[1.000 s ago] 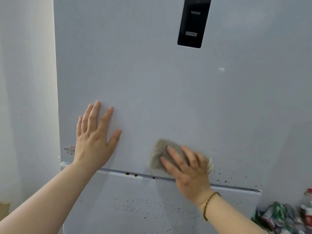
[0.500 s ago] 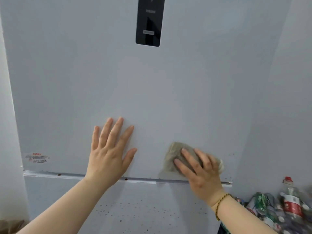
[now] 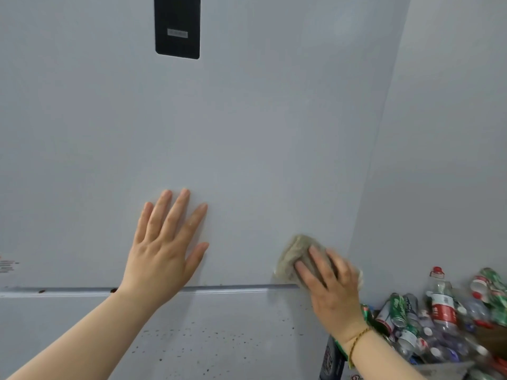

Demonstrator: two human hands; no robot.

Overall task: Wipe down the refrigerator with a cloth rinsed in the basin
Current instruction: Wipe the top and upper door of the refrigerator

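Observation:
The white refrigerator [image 3: 247, 149] fills the view, with a black control panel [image 3: 177, 28] near its top. My left hand [image 3: 164, 250] lies flat on the upper door, fingers spread and straight. My right hand [image 3: 327, 281] presses a grey-brown cloth [image 3: 295, 252] against the lower right corner of the upper door, just above the seam [image 3: 233, 288] between the doors. Straight fingers cover most of the cloth. Dark specks dot the lower door [image 3: 192, 338]. No basin is in view.
A pile of empty plastic bottles and cans [image 3: 439, 319] lies on the right beside the refrigerator. A grey wall [image 3: 452, 160] stands to the right of the refrigerator. A small red-print label [image 3: 6, 266] sits at the door's left edge.
My right hand has slid the cloth rightward along the bottom of the upper door to its right corner. The view has shifted right, and the left hand stays flat on the door.

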